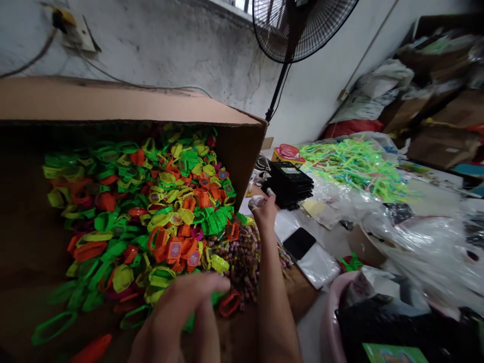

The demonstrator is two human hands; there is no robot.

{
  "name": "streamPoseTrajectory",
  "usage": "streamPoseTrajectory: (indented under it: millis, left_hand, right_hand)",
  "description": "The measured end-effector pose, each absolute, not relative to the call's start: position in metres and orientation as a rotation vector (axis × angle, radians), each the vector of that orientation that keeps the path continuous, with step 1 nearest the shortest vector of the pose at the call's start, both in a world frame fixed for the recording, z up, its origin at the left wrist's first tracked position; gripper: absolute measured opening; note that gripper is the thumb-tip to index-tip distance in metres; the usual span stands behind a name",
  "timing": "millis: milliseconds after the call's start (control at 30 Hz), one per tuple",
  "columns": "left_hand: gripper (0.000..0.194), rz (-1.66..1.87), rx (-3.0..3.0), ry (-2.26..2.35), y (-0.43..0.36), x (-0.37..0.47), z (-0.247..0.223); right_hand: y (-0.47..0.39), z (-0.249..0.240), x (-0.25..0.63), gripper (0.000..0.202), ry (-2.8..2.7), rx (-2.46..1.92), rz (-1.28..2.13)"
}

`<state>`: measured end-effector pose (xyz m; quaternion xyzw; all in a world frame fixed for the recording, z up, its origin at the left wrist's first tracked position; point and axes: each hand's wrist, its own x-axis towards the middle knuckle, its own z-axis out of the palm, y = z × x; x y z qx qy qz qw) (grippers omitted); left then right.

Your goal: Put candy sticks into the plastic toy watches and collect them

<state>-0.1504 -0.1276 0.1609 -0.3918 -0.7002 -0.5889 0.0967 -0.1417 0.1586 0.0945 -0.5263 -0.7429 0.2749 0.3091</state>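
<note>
My left hand [179, 315] is blurred in the lower middle, in front of a cardboard box [242, 161] lying on its side. Its thumb and forefinger are apart; green plastic shows behind them, and I make out nothing held. Green, yellow and orange toy watches [174, 249] fill the box and spill out of its front. My right hand [264, 209] reaches past the box's right edge, near a black stack [289, 181]. White coverings sit on its fingertips; the thumb stands apart from the fingers, with no held object visible. Small wrapped pieces [242, 262] lie left of the right forearm.
A dark phone-like slab [299, 243] lies on clear plastic bags [319, 267]. At the lower right stands a pink tub [333, 322] with black plastic inside. Farther back are a heap of bright green strips [351, 166], loose plastic and a standing fan [298, 30].
</note>
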Motion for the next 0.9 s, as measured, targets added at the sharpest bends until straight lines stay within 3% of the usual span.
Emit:
streamPoseTrajectory:
  millis: [200, 333, 433, 567, 900]
  left_hand:
    - [0.038, -2.369, -1.414, -2.244, -0.075, -0.147, 0.189]
    - [0.033, -2.606, -1.49, -2.147, -0.083, -0.144, 0.204]
    - [0.025, -2.574, -1.442, -2.131, -0.096, -0.14, 0.211]
    - [0.024, -2.435, -1.425, -2.154, -0.105, -0.138, 0.214]
    - [0.02, -2.478, -1.516, -2.084, -0.111, -0.132, 0.219]
  right_hand:
    - [0.017, 0.147, -0.059, 0.067, -1.711, -0.638, 0.54]
    - [-0.031, 0.169, -0.036, 0.064, -1.772, -0.555, 0.428]
    - [-0.039, 0.172, -0.032, 0.057, -1.807, -0.531, 0.36]
    - [-0.043, 0.164, -0.032, 0.063, -1.751, -0.499, 0.469]
    - [-0.051, 0.161, -0.034, 0.067, -1.68, -0.531, 0.54]
